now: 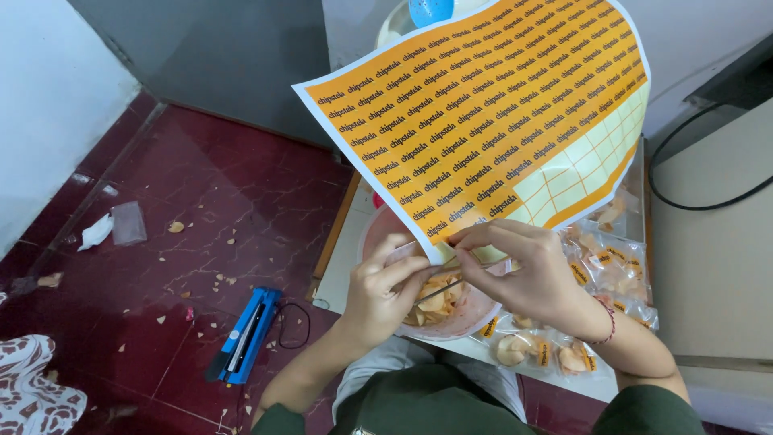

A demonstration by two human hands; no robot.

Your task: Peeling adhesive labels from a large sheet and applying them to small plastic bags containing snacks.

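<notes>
— So, where the sticker sheet (pixel 483 113)?

— Held up over the small white surface (pixel 342 266), above a pink bowl (pixel 451 322) of chips. Lower corner pinched between both hands, rest of it fanning up and away toward the wall.

— State of each grip?

— Left hand (pixel 386 290) curled, thumb and forefinger pressed on the sheet's bottom edge. Right hand (pixel 523 274) fingertips pinched at the same corner, seemingly on one orange label. Nothing else held.

— Handling?

— Likely light and floppy: thin glossy paper, already bowing at the right side. Easily creased or torn; best taken at the white margin, close to the corner, both sides supported.

— Direction?

— Long axis running diagonally, from the near corner at the hands up toward the top right. Printed face toward the camera.

— Around it?

— Sealed snack bags (pixel 564 346) beside the bowl, blue heat sealer (pixel 245 334) down on the red floor (pixel 201 217) among crumbs.
</notes>
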